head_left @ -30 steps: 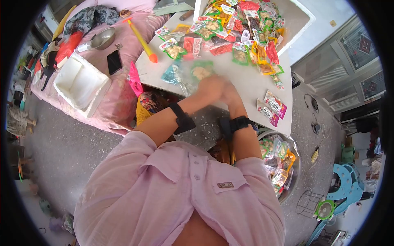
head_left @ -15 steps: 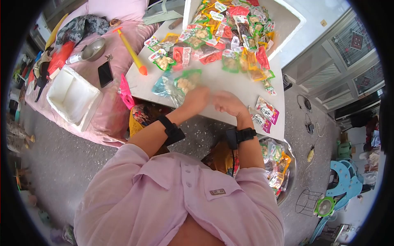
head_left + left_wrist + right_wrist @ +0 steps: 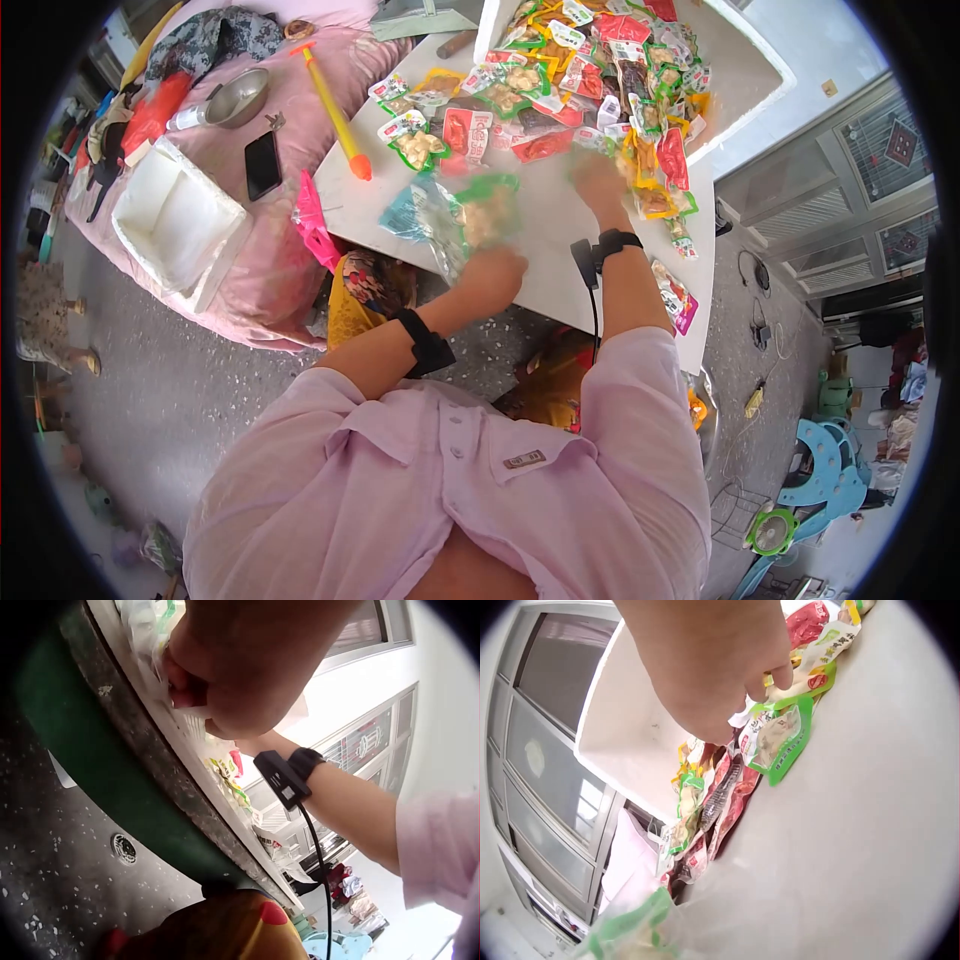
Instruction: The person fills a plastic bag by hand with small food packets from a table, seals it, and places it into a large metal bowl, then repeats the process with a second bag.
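Observation:
In the head view my left hand (image 3: 493,280) grips the near edge of a clear plastic bag (image 3: 445,235). A green-edged snack packet (image 3: 488,212) shows in the bag, beside a blue patch (image 3: 402,215). The left wrist view has the curled fingers close above the table edge, with clear plastic at them. My right hand (image 3: 600,185) is over the near side of a heap of snack packets (image 3: 560,75). In the right wrist view its bent fingers touch the packets, right behind a green-edged packet (image 3: 780,739); I cannot tell whether they pinch one.
A white foam box (image 3: 745,75) lies tipped behind the heap. A purple-edged packet (image 3: 675,298) lies at the table's right side, partly behind my right arm. Left of the table is a pink-covered bed (image 3: 270,235) with a white foam tray (image 3: 165,225), phone (image 3: 262,165) and metal pan (image 3: 238,98).
My right hand has left the spot beside my left hand and moved forward and right to the packet heap. The left hand stays at the plastic bag.

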Tool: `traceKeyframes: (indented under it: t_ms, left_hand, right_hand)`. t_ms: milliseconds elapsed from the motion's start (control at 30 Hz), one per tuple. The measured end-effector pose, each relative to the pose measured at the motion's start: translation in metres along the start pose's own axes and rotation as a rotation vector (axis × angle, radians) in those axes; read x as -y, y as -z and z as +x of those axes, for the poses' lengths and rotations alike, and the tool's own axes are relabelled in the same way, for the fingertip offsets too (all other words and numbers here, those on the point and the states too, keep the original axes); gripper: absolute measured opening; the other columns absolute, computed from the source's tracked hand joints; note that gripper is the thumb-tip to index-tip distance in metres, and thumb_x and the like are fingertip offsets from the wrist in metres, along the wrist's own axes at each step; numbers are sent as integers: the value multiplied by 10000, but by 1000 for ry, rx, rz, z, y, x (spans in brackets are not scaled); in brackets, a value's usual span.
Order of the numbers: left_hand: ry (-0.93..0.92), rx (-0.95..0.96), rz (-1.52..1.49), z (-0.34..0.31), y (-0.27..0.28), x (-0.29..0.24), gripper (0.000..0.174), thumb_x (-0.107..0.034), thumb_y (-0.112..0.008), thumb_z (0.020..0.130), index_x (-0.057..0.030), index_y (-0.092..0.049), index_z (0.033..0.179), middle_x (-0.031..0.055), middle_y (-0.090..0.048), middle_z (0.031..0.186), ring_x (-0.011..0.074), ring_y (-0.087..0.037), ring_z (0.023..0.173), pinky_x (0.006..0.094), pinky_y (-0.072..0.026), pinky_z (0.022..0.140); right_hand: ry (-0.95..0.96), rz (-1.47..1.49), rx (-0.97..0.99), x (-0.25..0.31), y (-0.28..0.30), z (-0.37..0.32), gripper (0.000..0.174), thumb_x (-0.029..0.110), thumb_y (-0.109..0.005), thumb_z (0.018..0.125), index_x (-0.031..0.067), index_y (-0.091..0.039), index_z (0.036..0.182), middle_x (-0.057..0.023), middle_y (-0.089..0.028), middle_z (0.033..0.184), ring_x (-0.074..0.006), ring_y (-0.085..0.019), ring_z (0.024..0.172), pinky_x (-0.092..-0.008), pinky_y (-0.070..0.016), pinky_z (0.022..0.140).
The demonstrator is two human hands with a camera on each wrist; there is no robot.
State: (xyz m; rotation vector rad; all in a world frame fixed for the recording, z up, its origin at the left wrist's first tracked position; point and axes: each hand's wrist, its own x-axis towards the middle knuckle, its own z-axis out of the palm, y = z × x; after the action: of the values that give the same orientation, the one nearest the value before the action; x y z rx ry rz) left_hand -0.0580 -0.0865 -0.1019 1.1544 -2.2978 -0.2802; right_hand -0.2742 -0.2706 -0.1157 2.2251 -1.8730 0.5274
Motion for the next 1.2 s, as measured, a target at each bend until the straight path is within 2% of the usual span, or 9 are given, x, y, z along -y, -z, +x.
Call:
traceKeyframes:
  t_ms: [167,267,467,667,867,967,1067,1167,1200]
  left_hand:
    - [-11,2,-6,-2,0,1,42,-90,-493,650,-55,-473,661,111,-473,668,279,-515,621,385,-419,558]
    - [14,6,-1,-1,-8,3,48,-92,-495,649,-54,-468,658,113,-472,667,284,-513,618,389,-416,550]
    - [18,-46,-8,-5,-8,1,56,-96,-495,651,-53,-470,675,113,-471,673,289,-512,608,391,-417,548]
    - [35,-7,-28,-5,-10,4,54,-102,-492,654,-59,-475,683,111,-476,691,286,-514,607,385,-420,552]
    - [37,-28,31,-5,-10,0,52,-102,-481,666,-55,-481,688,113,-491,687,283,-521,619,385,-424,558]
    - [59,21,39,-3,-6,-2,64,-111,-475,679,-51,-484,700,118,-499,694,286,-525,629,389,-424,565]
    - [105,107,36,1,1,-2,75,-123,-462,694,-52,-482,706,130,-505,713,297,-523,655,397,-422,576]
    - [106,4,-31,5,4,-1,92,-140,-446,716,-56,-483,718,136,-513,744,307,-517,689,406,-417,598]
    - [147,18,-53,8,7,0,100,-145,-442,722,-57,-487,732,135,-516,756,311,-515,699,405,-415,607]
  right_hand:
    - [-21,53,62,-3,-11,-11,535,382,-591,644,73,-432,1050,-142,-460,1060,-297,-447,978,-407,-383,796]
    - [-219,34,320,15,13,-14,597,396,-602,630,75,-407,1095,-128,-392,1143,-293,-377,1066,-415,-355,833]
    - [-127,-147,63,33,31,-7,664,400,-603,623,109,-349,1164,-98,-363,1174,-284,-326,1112,-438,-333,855]
    - [-65,43,262,27,14,6,695,394,-585,613,112,-328,1195,-141,-392,1141,-324,-385,1059,-423,-353,848]
    - [130,66,261,30,16,-28,506,145,-519,627,58,-382,1106,-225,-414,1085,-369,-451,951,-405,-394,799]
    - [187,82,184,27,23,-51,442,45,-466,632,37,-390,1067,-219,-440,1056,-359,-494,881,-394,-412,770]
    - [88,230,-3,27,50,-63,408,34,-460,660,19,-401,1063,-208,-492,989,-345,-522,817,-377,-426,732]
    - [-25,360,-238,24,89,-73,323,70,-496,680,-4,-465,992,-181,-542,859,-287,-549,734,-339,-437,654]
    - [-68,442,-205,27,108,-78,302,78,-511,678,-12,-480,965,-171,-544,816,-265,-545,715,-327,-432,640]
